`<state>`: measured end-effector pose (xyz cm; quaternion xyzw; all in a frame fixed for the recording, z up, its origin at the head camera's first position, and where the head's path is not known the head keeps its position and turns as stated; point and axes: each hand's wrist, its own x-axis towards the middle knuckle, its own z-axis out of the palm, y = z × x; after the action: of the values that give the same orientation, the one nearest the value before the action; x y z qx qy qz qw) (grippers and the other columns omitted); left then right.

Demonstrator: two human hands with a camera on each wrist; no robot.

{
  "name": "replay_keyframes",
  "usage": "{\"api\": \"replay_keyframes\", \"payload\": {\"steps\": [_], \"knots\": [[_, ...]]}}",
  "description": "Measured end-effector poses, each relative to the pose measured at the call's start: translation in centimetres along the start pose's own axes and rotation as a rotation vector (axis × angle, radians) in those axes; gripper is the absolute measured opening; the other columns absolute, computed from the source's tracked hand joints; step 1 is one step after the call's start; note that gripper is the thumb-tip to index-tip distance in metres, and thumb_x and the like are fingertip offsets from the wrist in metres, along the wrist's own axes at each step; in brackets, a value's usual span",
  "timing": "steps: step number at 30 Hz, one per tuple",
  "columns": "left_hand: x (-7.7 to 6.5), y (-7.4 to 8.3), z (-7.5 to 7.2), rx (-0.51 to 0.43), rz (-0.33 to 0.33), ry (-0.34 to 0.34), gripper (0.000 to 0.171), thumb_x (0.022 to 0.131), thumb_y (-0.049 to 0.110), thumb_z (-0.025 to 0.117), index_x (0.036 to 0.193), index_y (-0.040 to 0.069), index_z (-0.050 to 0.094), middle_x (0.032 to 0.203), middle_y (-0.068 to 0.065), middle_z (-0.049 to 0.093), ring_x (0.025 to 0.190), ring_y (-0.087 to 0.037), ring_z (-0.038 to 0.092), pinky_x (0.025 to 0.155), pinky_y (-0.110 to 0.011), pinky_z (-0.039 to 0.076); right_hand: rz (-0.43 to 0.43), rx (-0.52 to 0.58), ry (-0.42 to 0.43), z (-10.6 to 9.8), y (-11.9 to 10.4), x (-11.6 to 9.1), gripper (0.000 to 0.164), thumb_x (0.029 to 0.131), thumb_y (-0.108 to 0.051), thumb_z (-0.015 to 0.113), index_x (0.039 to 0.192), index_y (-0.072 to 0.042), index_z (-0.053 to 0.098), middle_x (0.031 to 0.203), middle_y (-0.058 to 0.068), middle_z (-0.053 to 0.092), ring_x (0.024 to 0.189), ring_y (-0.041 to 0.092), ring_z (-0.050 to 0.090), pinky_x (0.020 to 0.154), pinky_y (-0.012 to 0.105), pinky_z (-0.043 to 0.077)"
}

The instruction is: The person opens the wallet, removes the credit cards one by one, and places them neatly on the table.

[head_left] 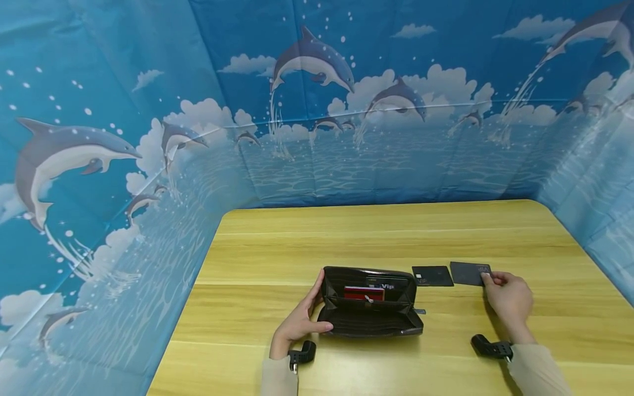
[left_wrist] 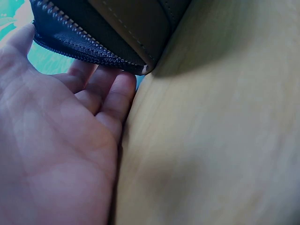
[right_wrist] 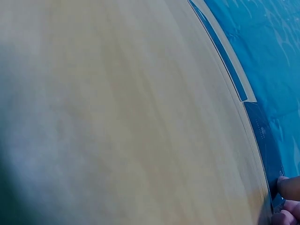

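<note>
A black zip-around wallet (head_left: 369,322) lies unzipped and spread wide on the table. My left hand (head_left: 299,319) grips its left end, thumb at the lower flap and fingers along the upper edge; the left wrist view shows the fingers (left_wrist: 119,93) against the zipped side. Inside the wallet sit red-edged cards (head_left: 364,295) and a dark card marked Vip (head_left: 388,286). To the right, my right hand (head_left: 510,300) pinches the right corner of a dark grey VIP card (head_left: 464,273), thumb on top. Left of it lies a black VIP card (head_left: 432,276), near the wallet's upper right corner.
A wood-grain table (head_left: 238,330) fills the lower part of the head view. Blue dolphin-print sheeting (head_left: 317,159) hangs behind and at both sides. The zip pull tab (head_left: 420,312) sticks out at the wallet's right side. Each wrist carries a black camera mount (head_left: 491,347).
</note>
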<state>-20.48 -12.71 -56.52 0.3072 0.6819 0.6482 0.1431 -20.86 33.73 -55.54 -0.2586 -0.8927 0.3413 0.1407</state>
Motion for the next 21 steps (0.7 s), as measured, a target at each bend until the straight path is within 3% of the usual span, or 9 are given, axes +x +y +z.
{"api": "replay_keyframes", "payload": {"steps": [7,18,21], "knots": [[-0.01,0.15,0.02,-0.010,0.000,0.000,0.108,0.080,0.025,0.078,0.154,0.029,0.000,0.158,0.002,-0.002,0.141,-0.024,0.013,0.112,-0.038,0.011,-0.001,-0.004,0.003,-0.02,-0.11,-0.03,0.039,0.094,-0.026,0.059,0.106,0.011,0.063,0.088,0.024,0.062,0.080,0.039,0.055,0.065,0.042,0.034],[-0.01,-0.25,-0.10,-0.002,0.017,-0.004,0.108,0.080,0.018,0.078,0.154,0.024,-0.001,0.158,-0.001,-0.004,0.141,-0.028,0.011,0.112,-0.047,0.010,-0.005,-0.029,-0.013,-0.04,0.00,0.03,0.039,0.094,-0.026,0.058,0.108,0.010,0.062,0.088,0.023,0.062,0.077,0.037,0.056,0.061,0.040,0.036],[-0.02,-0.21,-0.09,-0.003,0.019,-0.005,0.108,0.080,0.019,0.078,0.154,0.024,-0.001,0.158,0.000,-0.003,0.141,-0.027,0.012,0.112,-0.042,0.011,-0.017,-0.032,-0.012,-0.13,-0.14,0.03,0.038,0.094,-0.025,0.058,0.107,0.011,0.062,0.087,0.023,0.062,0.076,0.038,0.056,0.060,0.042,0.037]]}}
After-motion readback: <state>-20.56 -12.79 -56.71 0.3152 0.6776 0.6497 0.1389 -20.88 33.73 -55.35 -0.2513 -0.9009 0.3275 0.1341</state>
